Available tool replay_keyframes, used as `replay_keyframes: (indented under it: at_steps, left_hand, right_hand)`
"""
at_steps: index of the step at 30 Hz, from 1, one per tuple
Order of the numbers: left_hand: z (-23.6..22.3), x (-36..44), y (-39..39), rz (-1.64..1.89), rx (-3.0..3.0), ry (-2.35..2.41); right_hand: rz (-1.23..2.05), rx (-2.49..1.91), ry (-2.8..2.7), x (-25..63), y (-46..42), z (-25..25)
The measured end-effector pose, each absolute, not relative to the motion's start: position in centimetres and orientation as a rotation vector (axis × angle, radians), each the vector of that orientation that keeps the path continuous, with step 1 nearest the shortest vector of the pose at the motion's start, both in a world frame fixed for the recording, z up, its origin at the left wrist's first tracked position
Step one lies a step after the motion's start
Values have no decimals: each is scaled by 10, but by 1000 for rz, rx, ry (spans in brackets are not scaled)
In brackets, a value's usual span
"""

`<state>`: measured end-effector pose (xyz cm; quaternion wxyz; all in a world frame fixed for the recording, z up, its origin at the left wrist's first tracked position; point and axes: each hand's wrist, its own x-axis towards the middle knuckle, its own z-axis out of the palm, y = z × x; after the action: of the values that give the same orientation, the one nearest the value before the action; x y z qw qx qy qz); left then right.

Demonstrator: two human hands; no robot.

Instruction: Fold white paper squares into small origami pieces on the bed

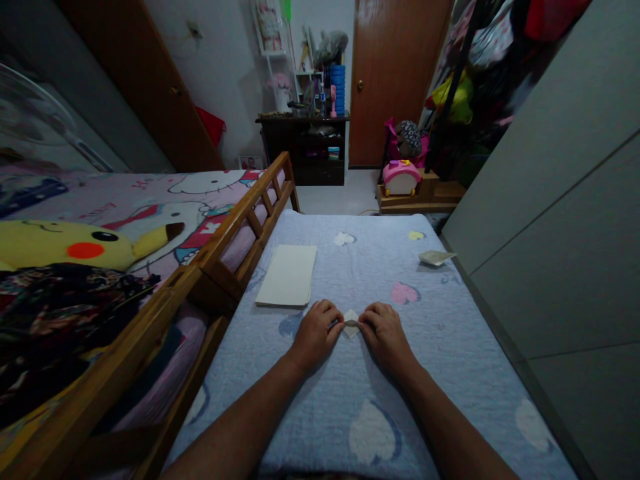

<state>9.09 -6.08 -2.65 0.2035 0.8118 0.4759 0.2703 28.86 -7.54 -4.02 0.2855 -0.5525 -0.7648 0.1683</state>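
A small folded piece of white paper (351, 324) is pinched at its two sides between my hands, just above or on the blue bedspread. My left hand (319, 333) closes thumb and fingers on its left corner. On the opposite corner, my right hand (385, 335) pinches it the same way. Up and to the left of my hands lies a stack of white paper sheets (287, 275). Another folded paper piece (436, 257) rests near the bed's right edge.
The blue bedspread (350, 267) has heart shapes on it. Along the left runs a wooden bed rail (245, 230), with a yellow plush toy (85, 245) beyond it. A grey cabinet (550, 200) stands at the right. A dark shelf unit (303, 150) is at the back.
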Motion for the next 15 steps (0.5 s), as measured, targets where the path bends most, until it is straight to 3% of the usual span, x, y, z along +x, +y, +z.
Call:
replay_keyframes:
  at_steps: [15]
  left_hand:
    - [-28, 96, -56, 636, 2243, 1434]
  right_hand:
    - [504, -1646, -1991, 279, -74, -34]
